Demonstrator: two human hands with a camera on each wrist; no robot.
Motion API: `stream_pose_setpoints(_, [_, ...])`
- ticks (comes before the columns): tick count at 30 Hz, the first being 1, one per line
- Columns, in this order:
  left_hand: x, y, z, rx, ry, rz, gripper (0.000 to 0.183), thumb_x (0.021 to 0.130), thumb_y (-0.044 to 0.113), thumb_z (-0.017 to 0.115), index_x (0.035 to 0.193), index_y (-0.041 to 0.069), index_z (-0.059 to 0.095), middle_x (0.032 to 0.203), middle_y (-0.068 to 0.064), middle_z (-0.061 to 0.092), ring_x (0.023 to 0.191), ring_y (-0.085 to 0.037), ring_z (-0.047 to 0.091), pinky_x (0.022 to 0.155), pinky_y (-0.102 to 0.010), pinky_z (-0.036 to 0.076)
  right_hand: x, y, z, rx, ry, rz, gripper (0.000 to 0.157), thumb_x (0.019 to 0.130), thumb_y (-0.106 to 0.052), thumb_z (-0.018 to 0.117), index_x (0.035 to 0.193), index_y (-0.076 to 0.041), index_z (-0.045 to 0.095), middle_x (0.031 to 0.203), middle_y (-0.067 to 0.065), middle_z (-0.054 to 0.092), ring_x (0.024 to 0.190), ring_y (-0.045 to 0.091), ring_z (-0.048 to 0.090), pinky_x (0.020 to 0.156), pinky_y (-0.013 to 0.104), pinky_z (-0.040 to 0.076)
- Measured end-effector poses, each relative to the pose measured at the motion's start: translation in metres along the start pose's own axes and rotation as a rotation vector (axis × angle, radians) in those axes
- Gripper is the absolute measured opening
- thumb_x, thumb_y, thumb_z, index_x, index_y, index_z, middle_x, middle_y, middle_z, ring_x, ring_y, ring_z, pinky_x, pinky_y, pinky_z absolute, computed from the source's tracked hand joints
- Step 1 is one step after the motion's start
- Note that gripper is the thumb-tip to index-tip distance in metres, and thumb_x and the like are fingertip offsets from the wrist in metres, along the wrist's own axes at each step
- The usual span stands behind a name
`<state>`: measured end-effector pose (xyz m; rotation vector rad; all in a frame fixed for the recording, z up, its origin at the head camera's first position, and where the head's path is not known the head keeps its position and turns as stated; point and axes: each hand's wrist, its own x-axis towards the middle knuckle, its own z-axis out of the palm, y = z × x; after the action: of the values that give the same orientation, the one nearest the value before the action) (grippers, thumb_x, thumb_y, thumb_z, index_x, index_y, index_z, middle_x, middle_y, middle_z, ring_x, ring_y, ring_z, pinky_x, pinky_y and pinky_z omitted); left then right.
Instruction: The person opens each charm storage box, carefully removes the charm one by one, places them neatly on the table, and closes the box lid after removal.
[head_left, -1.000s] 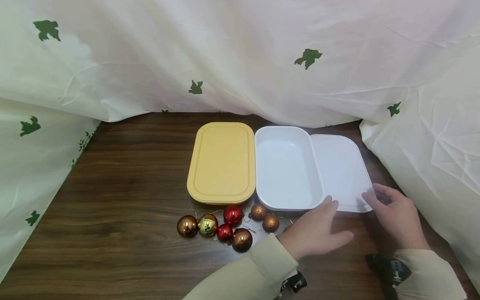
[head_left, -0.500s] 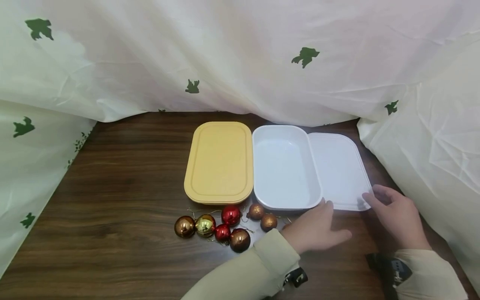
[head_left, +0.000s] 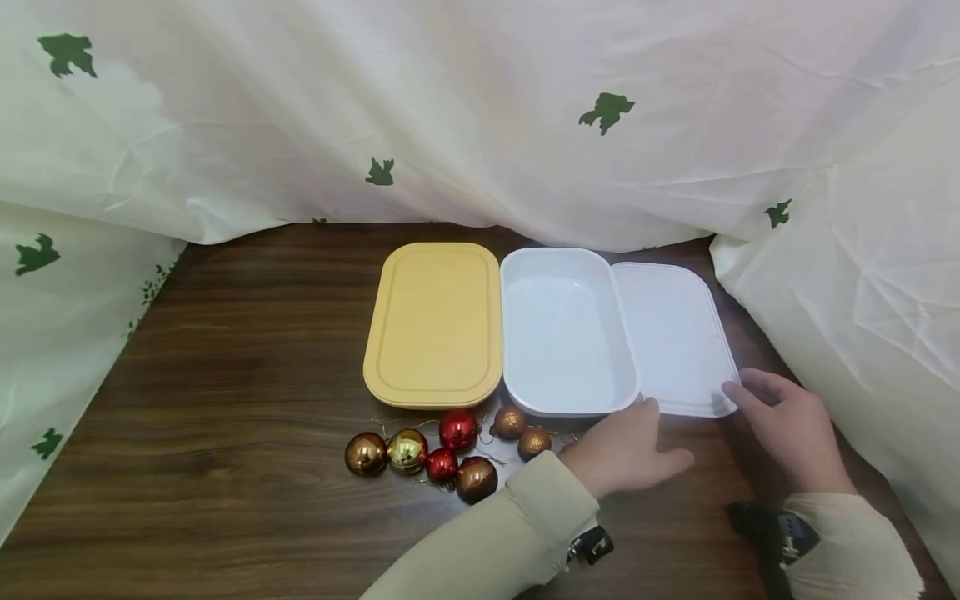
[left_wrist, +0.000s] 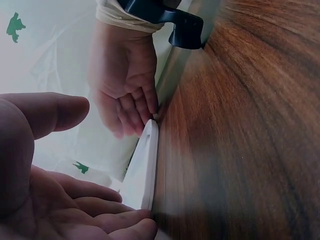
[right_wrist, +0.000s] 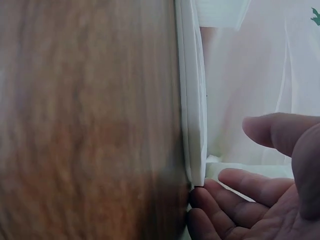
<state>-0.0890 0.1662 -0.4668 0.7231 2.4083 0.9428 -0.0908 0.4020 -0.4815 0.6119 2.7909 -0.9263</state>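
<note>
In the head view, an uncovered white box [head_left: 570, 333] stands just right of a yellow-lidded box [head_left: 435, 325]. A flat white lid [head_left: 675, 342] lies along the white box's right side. My left hand [head_left: 626, 446] has its extended fingertips at the front right corner of the white box, thumb spread away. At the lid's front right corner is my right hand [head_left: 787, 425]; the right wrist view shows its loosely bent fingers [right_wrist: 235, 207] against the lid's edge [right_wrist: 195, 100], with the thumb apart. Neither palm holds anything.
Several shiny ball ornaments [head_left: 458, 431], red, gold and brown, lie in front of the two boxes on the dark wooden table [head_left: 247, 400]. My left forearm partly covers one of them. A white cloth [head_left: 480, 108] with green bird prints hangs around the back and sides.
The head view has shifted slightly, moving the scene a little to the left in the frame. Both hands stay at nearly the same spots by the white box and the lid.
</note>
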Motion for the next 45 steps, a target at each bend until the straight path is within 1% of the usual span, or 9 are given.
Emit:
stream_pose_setpoints(5, [-0.001, 0.0, -0.002, 0.024, 0.008, -0.004, 0.065, 0.095, 0.048, 0.063, 0.141, 0.003, 0.052, 0.139, 0.0, 0.057, 0.113, -0.001, 0.056, 0.095, -0.014, 0.046, 0.001, 0.001, -0.001, 0.138, 0.003, 0.069, 0.077, 0.099, -0.056, 0.049, 0.149, 0.001, 0.043, 0.147, 0.032, 0.044, 0.132, 0.05, 0.041, 0.097, 0.068, 0.039])
stream_pose_setpoints(12, [-0.002, 0.0, -0.002, 0.007, 0.003, -0.028, 0.072, 0.096, 0.048, 0.062, 0.148, 0.002, 0.045, 0.152, -0.004, 0.047, 0.134, -0.008, 0.047, 0.105, -0.017, 0.04, -0.003, 0.007, -0.001, 0.285, 0.027, 0.163, 0.073, 0.096, -0.054, 0.059, 0.15, -0.008, 0.047, 0.149, 0.02, 0.048, 0.137, 0.036, 0.039, 0.107, 0.059, 0.036])
stream_pose_setpoints(15, [-0.003, 0.001, -0.002, 0.013, -0.008, -0.036, 0.074, 0.096, 0.049, 0.06, 0.151, 0.002, 0.042, 0.156, -0.006, 0.04, 0.141, -0.011, 0.039, 0.11, -0.017, 0.034, -0.007, 0.009, 0.002, 0.364, 0.027, 0.194, 0.073, 0.092, -0.054, 0.067, 0.15, -0.013, 0.05, 0.134, 0.001, 0.063, 0.133, 0.02, 0.045, 0.106, 0.037, 0.042])
stream_pose_setpoints(19, [-0.003, 0.001, -0.002, 0.012, -0.002, -0.04, 0.076, 0.097, 0.049, 0.059, 0.154, 0.004, 0.037, 0.16, -0.005, 0.034, 0.145, -0.011, 0.031, 0.112, -0.017, 0.029, -0.011, 0.01, 0.008, 0.556, 0.03, 0.191, 0.07, 0.089, -0.042, 0.076, 0.147, -0.009, 0.053, 0.098, -0.022, 0.07, 0.102, -0.002, 0.061, 0.075, 0.013, 0.051])
stream_pose_setpoints(24, [-0.004, 0.001, -0.002, 0.018, 0.015, -0.031, 0.076, 0.096, 0.048, 0.06, 0.154, 0.004, 0.038, 0.159, -0.003, 0.036, 0.143, -0.009, 0.034, 0.111, -0.016, 0.031, -0.016, 0.008, 0.018, 0.999, 0.024, 0.179, 0.056, 0.085, -0.022, 0.083, 0.135, -0.006, 0.063, 0.1, -0.014, 0.07, 0.088, 0.002, 0.07, 0.073, 0.023, 0.059])
stream_pose_setpoints(29, [-0.003, 0.001, -0.001, 0.044, 0.033, -0.024, 0.074, 0.095, 0.048, 0.061, 0.151, 0.003, 0.042, 0.155, -0.003, 0.042, 0.139, -0.008, 0.04, 0.108, -0.016, 0.035, -0.026, 0.004, 0.027, 1.326, -0.046, 0.028, 0.015, 0.092, -0.006, 0.073, 0.107, -0.005, 0.075, 0.103, 0.003, 0.071, 0.094, 0.01, 0.071, 0.08, 0.03, 0.059])
stream_pose_setpoints(31, [-0.003, 0.001, -0.001, 0.043, 0.039, -0.019, 0.074, 0.095, 0.048, 0.061, 0.151, 0.002, 0.042, 0.155, -0.002, 0.042, 0.139, -0.007, 0.04, 0.108, -0.016, 0.036, -0.03, 0.001, 0.029, 1.409, -0.047, -0.014, 0.011, 0.093, -0.001, 0.069, 0.102, -0.002, 0.075, 0.097, 0.006, 0.073, 0.091, 0.012, 0.072, 0.079, 0.031, 0.06])
stream_pose_setpoints(40, [-0.004, 0.0, -0.003, -0.03, 0.056, 0.036, 0.073, 0.095, 0.046, 0.063, 0.151, 0.004, 0.041, 0.153, 0.001, 0.044, 0.135, -0.004, 0.042, 0.107, -0.015, 0.036, -0.04, -0.01, 0.029, 1.485, 0.058, -0.041, 0.015, 0.093, 0.001, 0.068, 0.107, 0.002, 0.074, 0.095, 0.007, 0.074, 0.088, 0.013, 0.073, 0.076, 0.029, 0.06])
stream_pose_setpoints(45, [-0.008, 0.0, -0.007, -0.075, 0.024, 0.086, 0.071, 0.096, 0.042, 0.064, 0.152, 0.008, 0.039, 0.151, 0.005, 0.045, 0.135, 0.0, 0.041, 0.107, -0.014, 0.036, -0.049, -0.021, 0.026, 1.404, 0.225, 0.011, 0.017, 0.088, 0.002, 0.074, 0.105, 0.003, 0.074, 0.085, 0.008, 0.074, 0.072, 0.014, 0.071, 0.065, 0.026, 0.06])
